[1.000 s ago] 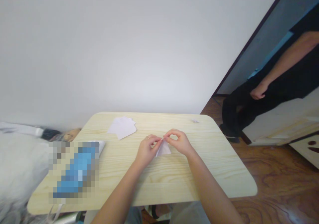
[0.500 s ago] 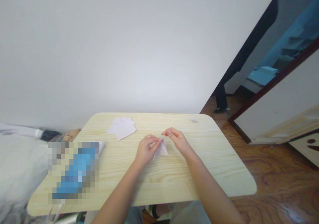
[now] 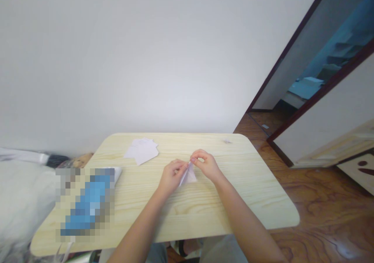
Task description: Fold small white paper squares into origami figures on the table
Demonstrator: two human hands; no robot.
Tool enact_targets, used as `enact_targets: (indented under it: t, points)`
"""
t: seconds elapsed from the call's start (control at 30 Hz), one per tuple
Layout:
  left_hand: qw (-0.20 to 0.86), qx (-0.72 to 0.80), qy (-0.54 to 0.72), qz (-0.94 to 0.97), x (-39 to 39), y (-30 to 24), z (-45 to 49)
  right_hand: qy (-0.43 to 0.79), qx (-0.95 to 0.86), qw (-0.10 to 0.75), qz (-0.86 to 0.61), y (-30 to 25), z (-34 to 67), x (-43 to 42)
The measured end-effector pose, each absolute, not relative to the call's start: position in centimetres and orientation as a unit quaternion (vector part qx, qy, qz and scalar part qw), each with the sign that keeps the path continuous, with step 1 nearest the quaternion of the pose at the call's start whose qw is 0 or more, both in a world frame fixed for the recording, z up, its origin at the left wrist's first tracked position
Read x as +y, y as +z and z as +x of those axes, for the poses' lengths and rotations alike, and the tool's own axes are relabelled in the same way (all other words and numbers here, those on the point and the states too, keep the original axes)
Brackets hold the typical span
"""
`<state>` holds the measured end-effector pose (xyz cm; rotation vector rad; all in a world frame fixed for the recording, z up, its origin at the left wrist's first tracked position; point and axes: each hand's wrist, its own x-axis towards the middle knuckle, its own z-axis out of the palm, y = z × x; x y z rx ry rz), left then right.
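Observation:
A small piece of folded white paper (image 3: 190,175), roughly triangular, is held just above the middle of the table (image 3: 233,212). My left hand (image 3: 172,175) pinches it near its top, thumb and fingers closed. At the same upper tip, my right hand (image 3: 207,165) has thumb and forefinger closed together on the paper. Fine folds are too small to make out. Several white paper sheets (image 3: 143,150) lie in an overlapping pile at the table's far left.
A tiny pale paper piece (image 3: 227,141) lies near the far right edge. A blurred-out blue item (image 3: 90,202) rests at the left. The white wall (image 3: 175,60) stands behind the table; a doorway (image 3: 277,111) opens at right. White bedding (image 3: 26,196) borders the left side.
My right hand has come in from just above the paper, and its fingers now close on the tip. The dark-clothed person in the doorway has gone from view.

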<state>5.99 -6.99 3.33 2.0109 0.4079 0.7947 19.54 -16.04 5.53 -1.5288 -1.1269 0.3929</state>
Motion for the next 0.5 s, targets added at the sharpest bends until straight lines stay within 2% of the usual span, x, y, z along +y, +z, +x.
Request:
enact_targets:
  t: [0.17, 0.33, 0.5]
  points:
    - [0.529, 0.122, 0.275, 0.794, -6.6, 3.9, 5.6, 0.305, -0.407, 0.573, -0.642, 5.2, 21.1, -16.4]
    - [0.493, 0.048, 0.262, 0.828, -7.0, 4.3, 5.6, 0.356, -0.402, 0.570, -0.621, 5.3, 21.3, -16.7]
    - [0.447, 0.055, 0.269, 0.851, -7.1, 4.1, 5.7, 0.364, -0.421, 0.553, -0.620, 5.4, 21.6, -16.7]
